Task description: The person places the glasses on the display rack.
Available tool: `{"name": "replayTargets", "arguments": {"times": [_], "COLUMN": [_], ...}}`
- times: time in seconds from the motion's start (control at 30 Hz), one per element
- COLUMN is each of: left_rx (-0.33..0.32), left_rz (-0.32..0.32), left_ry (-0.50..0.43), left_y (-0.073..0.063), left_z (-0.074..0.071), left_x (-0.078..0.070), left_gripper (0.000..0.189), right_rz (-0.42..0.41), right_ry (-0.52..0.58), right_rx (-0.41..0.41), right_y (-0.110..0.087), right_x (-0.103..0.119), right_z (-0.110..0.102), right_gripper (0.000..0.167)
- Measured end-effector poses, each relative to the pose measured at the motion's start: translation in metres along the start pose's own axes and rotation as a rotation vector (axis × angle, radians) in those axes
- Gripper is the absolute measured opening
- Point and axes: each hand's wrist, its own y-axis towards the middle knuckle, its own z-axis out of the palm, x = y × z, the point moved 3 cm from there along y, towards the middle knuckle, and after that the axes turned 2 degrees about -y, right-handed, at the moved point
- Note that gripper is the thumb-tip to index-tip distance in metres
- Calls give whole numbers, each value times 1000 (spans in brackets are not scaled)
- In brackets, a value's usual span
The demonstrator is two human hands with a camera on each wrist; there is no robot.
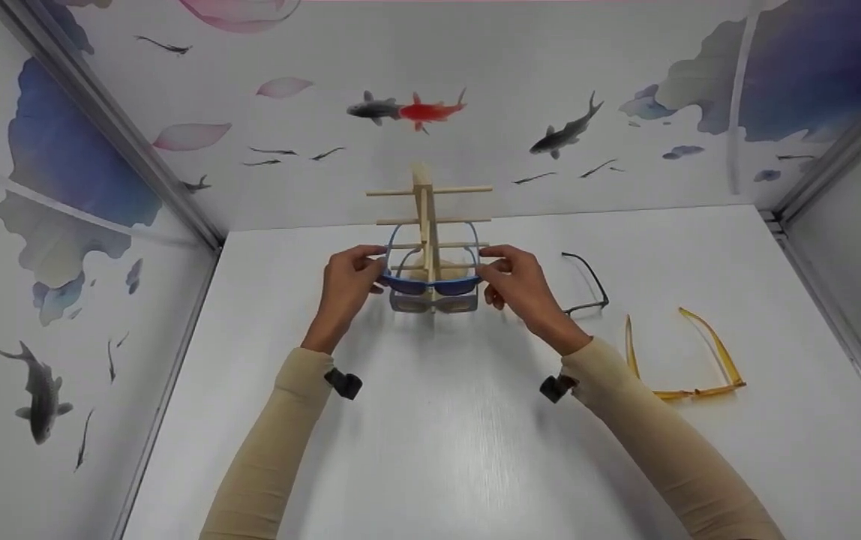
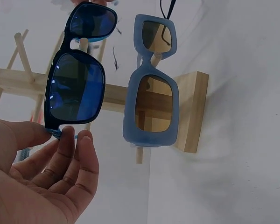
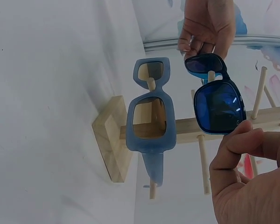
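Dark blue sunglasses with mirrored lenses (image 2: 77, 86) are pinched at their two outer corners, one by each hand. My left hand (image 1: 349, 281) grips the left hinge between thumb and fingers, and my right hand (image 1: 520, 281) grips the right one. The sunglasses sit at a wooden display rack (image 1: 424, 202), with a peg end at their nose bridge in the right wrist view. Right below them, light-blue framed sunglasses with brownish lenses (image 3: 151, 144) hang on the lowest pegs. Their temples reach back beside the rack's post.
Black-framed glasses (image 1: 601, 292) lie on the white table (image 1: 430, 450) right of the rack. Nearer the front right, yellow-framed glasses (image 1: 723, 388) lie with temples unfolded, partly behind my right sleeve. Bare pegs (image 1: 468, 189) stick out higher up the rack. A printed wall stands close behind.
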Motion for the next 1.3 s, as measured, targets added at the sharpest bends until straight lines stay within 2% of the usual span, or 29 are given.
{"name": "replayTargets", "arguments": {"times": [0.23,0.5,1.03,1.3], "left_rx": [-17,-13,-15,-8], "left_rz": [-15,-47,-40,-25], "left_ry": [0,6,29,-3], "left_y": [4,6,7,7], "left_z": [1,2,3,2], "left_x": [2,3,7,9], "left_gripper": [30,31,30,31], "right_rz": [8,24,49,48], "right_ry": [30,52,48,40], "right_rx": [5,0,-2,3], "right_y": [3,6,6,7], "right_x": [-1,-4,-8,-10], "right_z": [2,1,1,1], "right_gripper": [44,42,45,45]}}
